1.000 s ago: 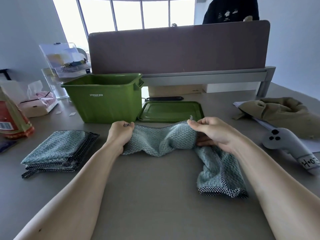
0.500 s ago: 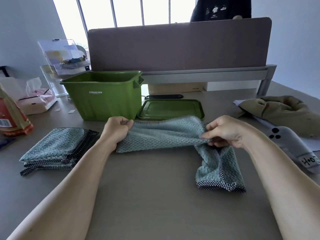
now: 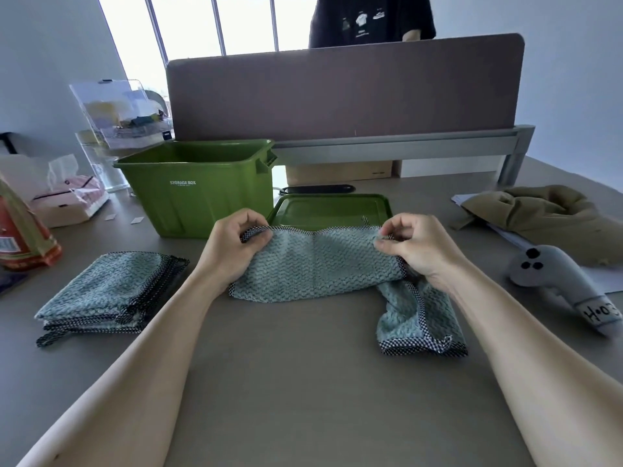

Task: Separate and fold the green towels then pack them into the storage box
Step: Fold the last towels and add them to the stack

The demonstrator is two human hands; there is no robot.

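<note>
The person's left hand (image 3: 236, 251) and right hand (image 3: 418, 247) each pinch a top corner of a green towel (image 3: 313, 264) by its checked hem, fingers (image 3: 392, 230) curled tight on the cloth. The towel is stretched between them just above the counter (image 3: 303, 382), in front of the open storage box (image 3: 202, 197) and its lid (image 3: 330, 207). The towel's lower edge touches the counter and a crease runs down its middle. A second towel (image 3: 421, 318) lies rumpled under the right wrist, touching the held one - whether the 2 are joined there cannot be told. The step in hand looks like squaring up for a fold. To do it well, both hands should keep the top hem taut and level, and the right corner should come free of the second towel first, so that it is not dragged into the fold. Then 1 corner can travel to meet the other along that crease, hems matched. The stack of folded towels (image 3: 111, 291) at the left shows the size to aim for - a loose grip would let the soft weave sag and skew.
</note>
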